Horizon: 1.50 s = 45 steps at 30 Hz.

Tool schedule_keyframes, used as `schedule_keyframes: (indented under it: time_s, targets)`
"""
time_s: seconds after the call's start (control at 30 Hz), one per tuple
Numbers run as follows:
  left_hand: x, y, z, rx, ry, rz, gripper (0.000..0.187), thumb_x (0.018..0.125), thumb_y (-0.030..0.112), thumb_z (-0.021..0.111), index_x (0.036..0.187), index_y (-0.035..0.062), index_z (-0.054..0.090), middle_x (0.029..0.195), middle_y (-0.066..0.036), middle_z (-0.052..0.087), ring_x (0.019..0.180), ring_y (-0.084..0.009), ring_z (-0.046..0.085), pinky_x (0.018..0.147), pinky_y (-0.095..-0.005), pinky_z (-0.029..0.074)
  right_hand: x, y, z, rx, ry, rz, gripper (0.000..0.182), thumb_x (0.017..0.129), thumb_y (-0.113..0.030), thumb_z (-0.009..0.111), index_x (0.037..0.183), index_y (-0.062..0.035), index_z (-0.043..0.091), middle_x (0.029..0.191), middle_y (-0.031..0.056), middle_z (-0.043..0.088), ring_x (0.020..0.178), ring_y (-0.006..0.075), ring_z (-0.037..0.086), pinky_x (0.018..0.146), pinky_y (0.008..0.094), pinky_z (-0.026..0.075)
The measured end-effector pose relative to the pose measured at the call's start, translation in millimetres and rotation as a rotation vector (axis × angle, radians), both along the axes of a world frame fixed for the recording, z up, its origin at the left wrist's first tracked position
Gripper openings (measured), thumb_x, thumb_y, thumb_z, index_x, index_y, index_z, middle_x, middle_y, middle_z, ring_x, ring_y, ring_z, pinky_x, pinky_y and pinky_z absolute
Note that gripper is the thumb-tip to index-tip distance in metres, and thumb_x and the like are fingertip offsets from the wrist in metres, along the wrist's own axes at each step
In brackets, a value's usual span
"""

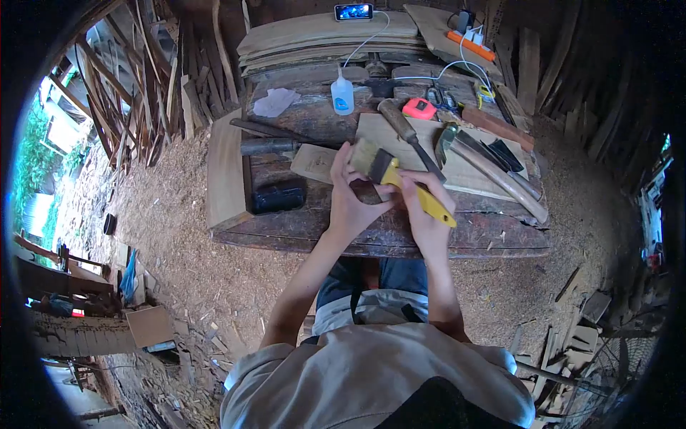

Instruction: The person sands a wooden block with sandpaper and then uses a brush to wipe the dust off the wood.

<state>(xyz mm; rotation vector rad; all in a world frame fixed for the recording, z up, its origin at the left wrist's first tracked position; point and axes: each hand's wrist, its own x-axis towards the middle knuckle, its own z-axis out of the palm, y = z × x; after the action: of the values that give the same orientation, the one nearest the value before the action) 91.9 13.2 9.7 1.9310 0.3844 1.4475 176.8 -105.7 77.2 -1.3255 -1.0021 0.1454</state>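
A paintbrush (391, 174) with a yellow handle, dark ferrule and pale bristles is held over the near part of the workbench. My right hand (427, 214) is closed around its handle. At the bristle end, my left hand (348, 204) has its fingers against the side of the bristles, its thumb spread away toward the handle. Below the brush lies a small wooden block (314, 163), partly behind my left hand. A chisel-like tool with a wooden handle (397, 120) rests on a pale board (468, 171), near a hammer (500, 179).
The worn workbench (486, 239) also carries a glue bottle (342, 95), a red tape measure (419, 109), a dark cylindrical object (279, 196) and a curved board (229, 171). Behind are stacked planks (321, 43), a phone (354, 11) and an orange power strip (471, 46). Shavings cover the floor.
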Motion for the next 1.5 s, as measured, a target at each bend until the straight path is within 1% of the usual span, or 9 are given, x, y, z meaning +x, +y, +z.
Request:
schedule_keyframes:
  time_s: [0.27,0.47,0.6,0.67,0.73,0.9,1.07,1.4,1.5]
  targets:
    - [3,2,4,0.034,0.044,0.011,0.127,0.054,0.012,0.095,0.151,0.0042,0.013,0.146,-0.019,0.039,0.108,-0.0251,0.058,0.084,-0.0340,0.054,23,-54,10,-0.047,0.127,-0.037,0.016,0.099,-0.007,0.056,0.100,0.0076,0.062,0.085,0.0168,0.070,0.070,0.0193,0.070,0.069,0.0265,0.053]
    - [2,1,-1,-0.029,0.067,-0.043,0.124,0.059,0.012,0.094,0.151,0.0053,0.011,0.148,-0.019,0.035,0.115,-0.0269,0.055,0.093,-0.0354,0.052,4,-12,23,0.022,-0.224,-0.047,0.009,0.092,-0.003,0.064,0.100,0.0012,0.067,0.080,0.0100,0.073,0.073,0.0107,0.069,0.068,0.0246,0.053]
    - [1,3,3,-0.162,0.031,-0.154,0.120,0.060,0.006,0.091,0.151,0.0050,0.013,0.151,-0.017,0.032,0.120,-0.0260,0.052,0.099,-0.0381,0.050,7,-1,15,-0.013,-0.165,-0.040,0.009,0.093,-0.003,0.064,0.101,0.0001,0.068,0.081,0.0095,0.073,0.074,0.0105,0.068,0.068,0.0240,0.052]
    - [-2,5,8,-0.150,0.088,-0.115,0.118,0.061,0.004,0.090,0.151,0.0043,0.014,0.146,-0.015,0.036,0.118,-0.0237,0.053,0.095,-0.0364,0.051,16,-21,10,-0.073,0.110,0.051,0.008,0.094,-0.004,0.063,0.098,0.0016,0.067,0.080,0.0090,0.072,0.073,0.0104,0.067,0.068,0.0237,0.051]
    - [0,8,7,-0.109,0.133,-0.111,0.114,0.061,0.005,0.090,0.151,0.0028,0.019,0.128,-0.016,0.046,0.103,-0.0248,0.058,0.087,-0.0341,0.055,22,-43,17,-0.117,0.134,0.063,0.010,0.095,-0.005,0.062,0.097,0.0031,0.065,0.077,0.0085,0.071,0.070,0.0102,0.066,0.066,0.0231,0.050]
    - [9,10,-4,-0.290,0.204,-0.101,0.114,0.062,0.009,0.091,0.150,0.0013,0.021,0.121,-0.017,0.050,0.104,-0.0258,0.058,0.089,-0.0380,0.053,38,-73,19,-0.145,0.138,-0.056,0.016,0.098,-0.011,0.060,0.097,0.0053,0.063,0.078,0.0102,0.068,0.064,0.0118,0.065,0.061,0.0236,0.048]
    - [5,12,3,0.108,0.308,0.232,0.107,0.062,0.023,0.091,0.147,0.0006,0.030,0.131,-0.020,0.046,0.119,-0.0362,0.050,0.104,-0.0461,0.042,40,-75,22,-0.045,0.194,-0.094,0.019,0.099,-0.013,0.060,0.096,0.0053,0.062,0.082,0.0115,0.067,0.064,0.0136,0.065,0.061,0.0241,0.047]
    - [0,-6,16,0.272,0.327,0.166,0.116,0.052,0.028,0.093,0.147,0.0044,0.032,0.136,-0.016,0.050,0.128,-0.0382,0.045,0.114,-0.0495,0.032,26,-58,14,-0.064,-0.027,0.035,0.011,0.095,-0.007,0.062,0.098,0.0020,0.066,0.071,0.0080,0.069,0.066,0.0109,0.066,0.062,0.0236,0.049]
    - [0,-8,15,0.282,0.348,0.142,0.117,0.053,0.030,0.091,0.149,0.0042,0.029,0.138,-0.015,0.051,0.129,-0.0367,0.045,0.114,-0.0499,0.030,22,-53,14,-0.127,-0.067,0.084,0.009,0.092,-0.003,0.063,0.098,0.0031,0.065,0.080,0.0101,0.069,0.069,0.0130,0.068,0.065,0.0253,0.052]
